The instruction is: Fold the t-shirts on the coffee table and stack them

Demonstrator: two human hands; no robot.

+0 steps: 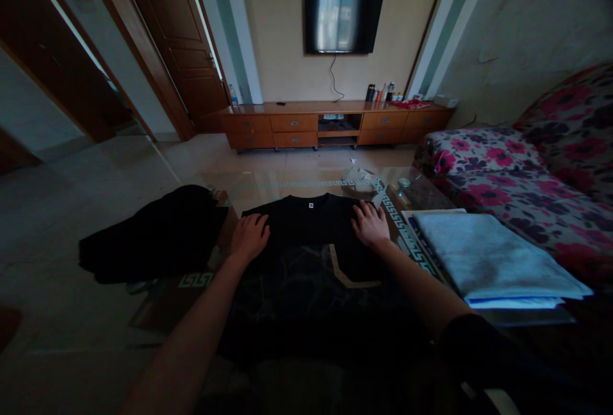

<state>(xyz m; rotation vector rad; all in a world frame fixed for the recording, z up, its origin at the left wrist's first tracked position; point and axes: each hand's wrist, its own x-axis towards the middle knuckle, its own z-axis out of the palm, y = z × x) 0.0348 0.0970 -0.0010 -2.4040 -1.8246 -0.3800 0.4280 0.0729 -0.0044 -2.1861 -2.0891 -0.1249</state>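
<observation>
A black T-shirt [306, 230] lies spread on the glass table [287, 179], its neckline with a small white label toward the far side. Pale angular lines and a faint pattern mark its front. My left hand [251, 236] rests flat on the shirt's left shoulder area, fingers spread. On the opposite shoulder lies my right hand [372, 223], also flat with fingers apart. The lower part of the shirt fades into shadow near my body.
Dark bundled clothing [153, 236] sits at the table's left, and folded light-blue cloth [493, 258] at its right. A clear plastic bag [359, 175] and a small glass jar [403, 184] stand near the far edge. A floral sofa [483, 153] flanks the right side.
</observation>
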